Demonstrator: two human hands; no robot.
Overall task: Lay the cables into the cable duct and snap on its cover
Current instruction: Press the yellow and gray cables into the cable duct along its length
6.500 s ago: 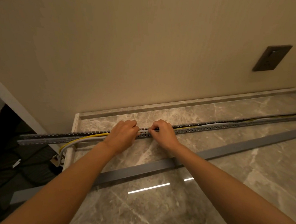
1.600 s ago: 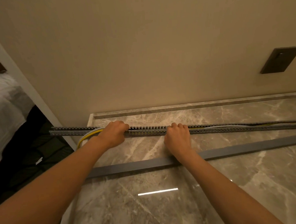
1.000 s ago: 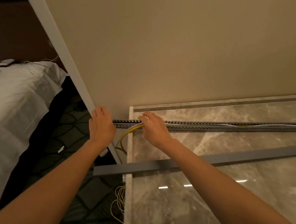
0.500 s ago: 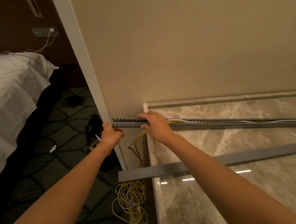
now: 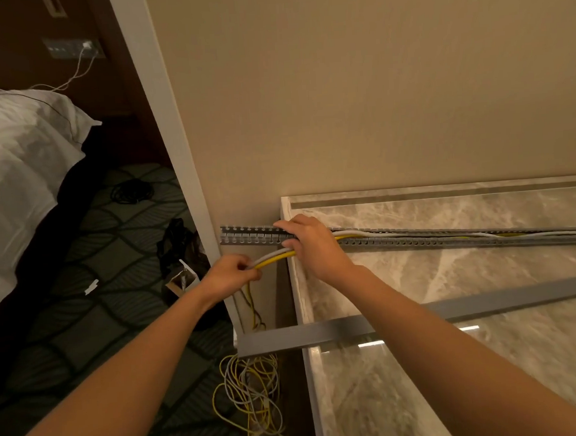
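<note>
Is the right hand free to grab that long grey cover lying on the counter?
Probably not yet: the right hand is pressing cables at the duct. Once it lets go, the cover lies unobstructed just below that arm.

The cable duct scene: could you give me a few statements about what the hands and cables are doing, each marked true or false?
1. The left hand pinches the yellow and white cables. True.
2. The grey cover is snapped onto the duct. False: it lies apart on the marble top.
3. The right hand rests on the duct. True.
4. All cable is inside the duct. False: loose coils lie on the floor.
</note>
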